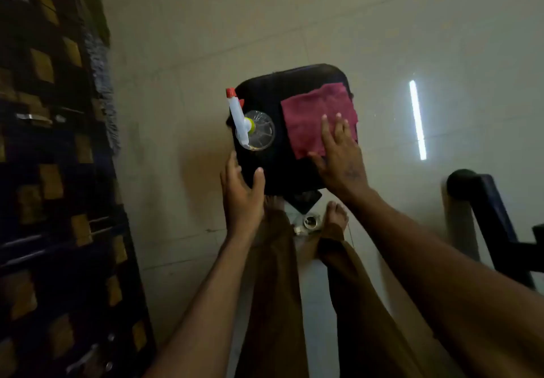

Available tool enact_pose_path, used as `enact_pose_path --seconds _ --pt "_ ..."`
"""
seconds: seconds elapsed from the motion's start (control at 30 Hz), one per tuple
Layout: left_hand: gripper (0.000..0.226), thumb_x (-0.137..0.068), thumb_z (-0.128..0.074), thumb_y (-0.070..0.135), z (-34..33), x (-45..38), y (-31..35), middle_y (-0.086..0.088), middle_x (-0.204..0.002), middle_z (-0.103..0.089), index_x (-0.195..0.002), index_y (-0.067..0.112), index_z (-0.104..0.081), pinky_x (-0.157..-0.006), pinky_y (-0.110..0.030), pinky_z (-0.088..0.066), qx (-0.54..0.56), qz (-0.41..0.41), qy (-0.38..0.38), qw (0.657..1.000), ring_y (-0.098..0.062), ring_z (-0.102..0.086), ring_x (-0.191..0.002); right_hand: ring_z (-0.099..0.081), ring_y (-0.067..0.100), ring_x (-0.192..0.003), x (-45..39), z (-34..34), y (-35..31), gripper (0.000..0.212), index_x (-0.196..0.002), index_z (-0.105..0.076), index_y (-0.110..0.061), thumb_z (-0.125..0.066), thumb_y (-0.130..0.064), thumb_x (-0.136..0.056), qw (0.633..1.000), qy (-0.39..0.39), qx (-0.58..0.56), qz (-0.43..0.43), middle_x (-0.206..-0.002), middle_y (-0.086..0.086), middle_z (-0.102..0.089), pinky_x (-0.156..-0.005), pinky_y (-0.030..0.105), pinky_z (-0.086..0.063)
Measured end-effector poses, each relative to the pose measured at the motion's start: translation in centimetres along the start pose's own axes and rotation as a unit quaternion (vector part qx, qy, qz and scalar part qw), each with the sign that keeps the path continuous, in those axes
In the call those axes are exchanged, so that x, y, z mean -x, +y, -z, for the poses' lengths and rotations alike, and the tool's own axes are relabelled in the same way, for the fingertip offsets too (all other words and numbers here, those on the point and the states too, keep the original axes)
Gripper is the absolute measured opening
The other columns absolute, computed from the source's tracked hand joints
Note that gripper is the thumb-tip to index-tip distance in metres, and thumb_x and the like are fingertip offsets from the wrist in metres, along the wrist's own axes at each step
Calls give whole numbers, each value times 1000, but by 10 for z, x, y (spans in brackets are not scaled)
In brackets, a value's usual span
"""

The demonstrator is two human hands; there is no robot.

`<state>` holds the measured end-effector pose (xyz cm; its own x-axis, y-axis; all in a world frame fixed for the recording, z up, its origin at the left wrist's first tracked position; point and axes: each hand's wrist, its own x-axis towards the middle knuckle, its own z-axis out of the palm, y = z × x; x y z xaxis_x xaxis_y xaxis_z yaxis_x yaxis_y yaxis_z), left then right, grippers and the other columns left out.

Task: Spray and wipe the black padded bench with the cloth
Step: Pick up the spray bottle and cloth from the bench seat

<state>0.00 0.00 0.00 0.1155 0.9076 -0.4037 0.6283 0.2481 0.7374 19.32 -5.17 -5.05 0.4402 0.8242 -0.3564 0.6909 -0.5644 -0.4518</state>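
Note:
The black padded bench [272, 95] lies below me on the pale tiled floor. A dark red cloth [312, 112] is spread flat on its right half. My right hand [341, 154] rests on the cloth's near edge with fingers straight and spread. On the pad's left half stands a clear spray bottle [259, 130] with a white trigger head and a red nozzle. My left hand [243, 192] is just short of the bottle, at the pad's near left corner, fingers and thumb apart, holding nothing.
A dark rack [53, 171] with yellow-brown blocks lines the left side. A black and blue metal frame [488, 218] stands at the right. My bare feet [335, 215] are on the floor under the bench, with a small round object [310, 222] between them.

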Motion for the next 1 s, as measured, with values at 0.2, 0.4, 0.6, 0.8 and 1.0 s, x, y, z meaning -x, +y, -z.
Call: enact_pose_path --seconds 0.2,0.4,0.6,0.8,1.0 --pt "76 -93 -68 29 -5 -80 -32 -5 -153 -42 -157 16 -30 -102 -4 -35 -48 -84 -4 995 -12 -44 -140 4 36 -154 -38 -62 9 89 -160 1 -17 -53 -49 -98 998 -32 13 -47 -166 18 7 -124 52 -11" --pt "73 -92 -59 53 -12 -105 -28 -7 -153 -46 -151 14 -39 -102 -4 -34 -65 -143 -47 987 -10 -48 -135 -1 35 -154 -52 -75 13 83 -159 -11 -10 -57 -40 -98 998 -20 43 -50 -167 17 -4 -124 48 -4" --pt "36 -98 -60 21 -9 -124 -27 -6 -115 -66 -132 24 -50 -77 -19 -38 -110 -158 -66 979 -16 -57 -103 -28 38 -148 -56 -84 6 54 -149 -42 -8 -50 -2 -97 994 63 59 -62 -159 18 -34 -120 52 -25" --pt "46 -100 -53 23 3 -126 -38 -21 -113 -67 -137 -5 -52 -73 -19 -36 -166 -145 -131 966 -37 -64 -101 -68 30 -100 -61 -50 -4 27 -113 -68 -16 -51 -3 -97 984 148 0 -99 -112 8 -72 -76 30 -46" --pt "36 -101 -60 11 8 -104 -16 -1 -102 -58 -133 -4 -55 -64 -5 -34 -169 -148 -168 960 -19 -59 -91 -68 18 -92 -32 -27 3 22 -110 -72 -20 -55 -12 -99 914 154 -270 -261 -102 2 -74 -81 34 -58"
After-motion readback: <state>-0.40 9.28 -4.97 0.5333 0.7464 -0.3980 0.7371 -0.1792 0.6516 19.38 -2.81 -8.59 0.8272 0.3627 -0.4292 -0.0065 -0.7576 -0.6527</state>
